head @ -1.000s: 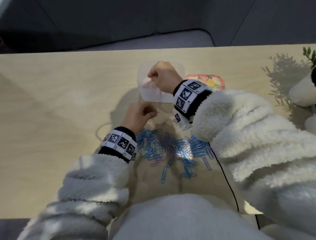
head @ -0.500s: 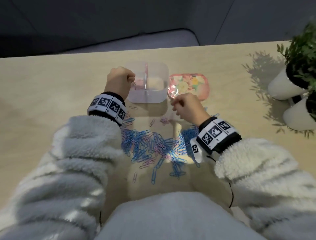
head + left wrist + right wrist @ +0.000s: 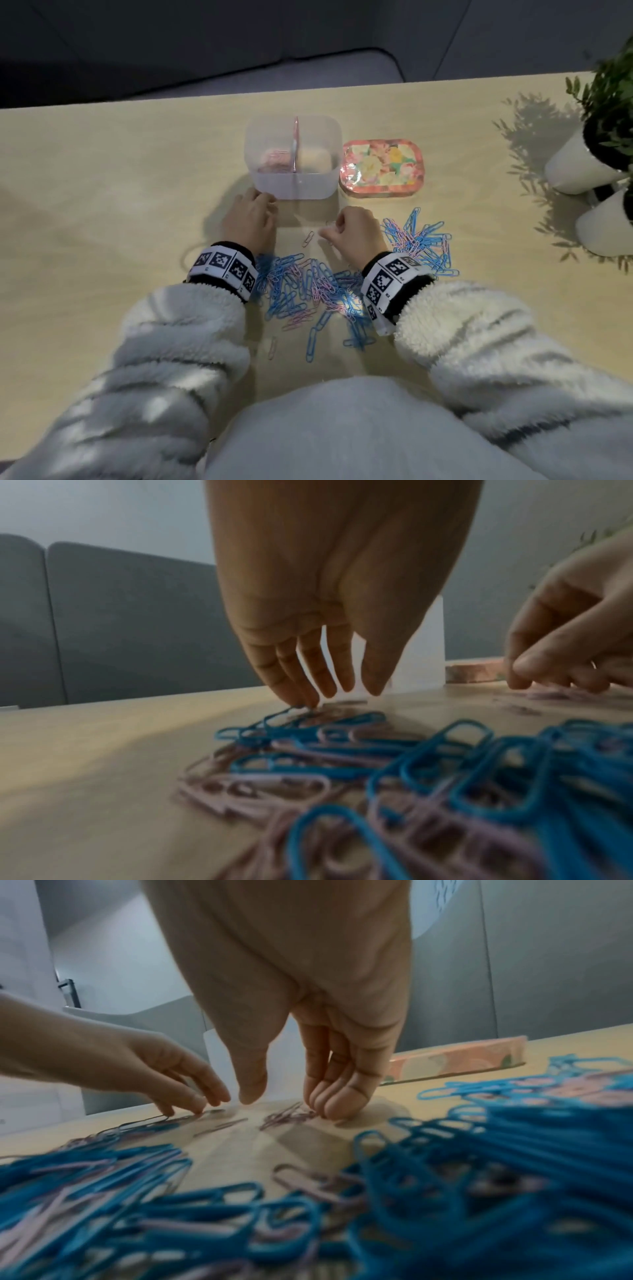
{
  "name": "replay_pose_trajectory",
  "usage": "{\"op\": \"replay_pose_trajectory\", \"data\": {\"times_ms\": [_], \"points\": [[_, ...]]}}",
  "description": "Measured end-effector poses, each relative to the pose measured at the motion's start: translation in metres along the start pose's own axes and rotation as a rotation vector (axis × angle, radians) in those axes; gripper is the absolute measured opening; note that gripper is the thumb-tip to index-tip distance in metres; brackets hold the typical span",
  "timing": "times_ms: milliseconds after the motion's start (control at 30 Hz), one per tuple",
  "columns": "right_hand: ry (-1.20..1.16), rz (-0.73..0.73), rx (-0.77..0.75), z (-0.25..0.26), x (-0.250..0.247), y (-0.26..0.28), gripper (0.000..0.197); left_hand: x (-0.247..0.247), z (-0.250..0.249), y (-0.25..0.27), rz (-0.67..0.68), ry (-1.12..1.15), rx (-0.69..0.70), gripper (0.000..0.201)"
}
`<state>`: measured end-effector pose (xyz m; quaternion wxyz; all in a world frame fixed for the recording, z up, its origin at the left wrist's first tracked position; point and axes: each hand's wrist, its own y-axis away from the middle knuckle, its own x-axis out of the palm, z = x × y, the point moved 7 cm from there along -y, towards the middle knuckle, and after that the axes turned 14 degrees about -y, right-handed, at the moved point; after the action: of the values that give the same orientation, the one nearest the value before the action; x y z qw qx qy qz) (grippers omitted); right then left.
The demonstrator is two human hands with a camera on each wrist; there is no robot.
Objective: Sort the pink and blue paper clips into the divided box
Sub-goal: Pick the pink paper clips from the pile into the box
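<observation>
Left wrist view: the left hand (image 3: 329, 593) is seen with fingers (image 3: 310, 666) straight and slightly spread, tips touching the table (image 3: 103, 750) at the edge of a blue clip (image 3: 274, 718); nothing is held. In the right wrist view, the right hand (image 3: 301, 1015) has its fingers (image 3: 337, 1093) curled together, pressed down beside a few pink clips (image 3: 284, 1115), thumb apart; whether one is pinched cannot be told. Outward, a mixed pile (image 3: 308, 287) of pink and blue clips is spread between and behind both wrists. Just beyond the hands stands the box (image 3: 294, 188), pink clips lying in its left compartment, the right apparently bare. A floral tin (image 3: 382, 168) sits beside it. Sorting is judged barely started, pink being gathered. Next, a loose clip must be pinched cleanly, lifted free of tangles, and dropped on the matching side
</observation>
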<state>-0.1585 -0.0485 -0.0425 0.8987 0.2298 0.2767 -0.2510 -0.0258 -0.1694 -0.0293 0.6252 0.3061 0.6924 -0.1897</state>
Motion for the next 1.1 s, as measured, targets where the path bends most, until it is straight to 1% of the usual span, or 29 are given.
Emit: {"op": "replay_pose_trajectory", "data": {"times_ms": [33,133,200,300,467,567,633,733,800,867,967,1033,1100], "points": [[0.015,0.011,-0.013,0.003,0.005,0.0,0.032,0.003,0.001,-0.002,0.009,0.0,-0.004,0.024],[0.056,0.057,-0.061,0.008,0.017,-0.001,0.018,0.007,-0.001,-0.007,0.036,0.036,0.001,0.017],[0.078,0.081,-0.081,0.007,0.019,0.0,0.013,0.008,-0.003,-0.007,0.054,0.042,-0.005,0.014],[0.109,0.096,-0.092,0.005,0.02,0.002,0.011,0.012,-0.007,-0.003,0.071,0.01,-0.014,0.016],[0.153,0.102,-0.073,0.006,0.021,0.003,0.013,0.022,-0.033,0.007,0.116,-0.098,0.07,0.021],[0.233,0.101,-0.094,0.009,0.023,0.006,0.012,0.026,-0.044,0.013,0.121,-0.068,0.115,0.027],[0.231,0.092,-0.091,0.008,0.023,0.007,0.012,0.027,-0.047,0.016,0.137,-0.027,0.136,0.03],[0.204,0.102,-0.062,0.007,0.023,0.005,0.014,0.024,-0.051,0.018,0.157,0.028,0.154,0.024],[0.22,0.132,-0.054,0.007,0.024,0.004,0.016,0.023,-0.055,0.017,0.184,0.019,0.163,0.018],[0.226,0.16,-0.063,0.007,0.025,0.005,0.017,0.025,-0.06,0.018,0.209,-0.058,0.201,0.016],[0.187,0.164,-0.102,0.004,0.024,0.007,0.018,0.027,-0.067,0.021,0.188,-0.209,0.278,0.02],[0.18,0.161,-0.136,0.005,0.022,0.01,0.016,0.025,-0.07,0.023,0.164,-0.228,0.31,0.019],[0.181,0.176,-0.161,0.005,0.022,0.012,0.014,0.022,-0.071,0.023,0.173,-0.209,0.321,0.018]]}}
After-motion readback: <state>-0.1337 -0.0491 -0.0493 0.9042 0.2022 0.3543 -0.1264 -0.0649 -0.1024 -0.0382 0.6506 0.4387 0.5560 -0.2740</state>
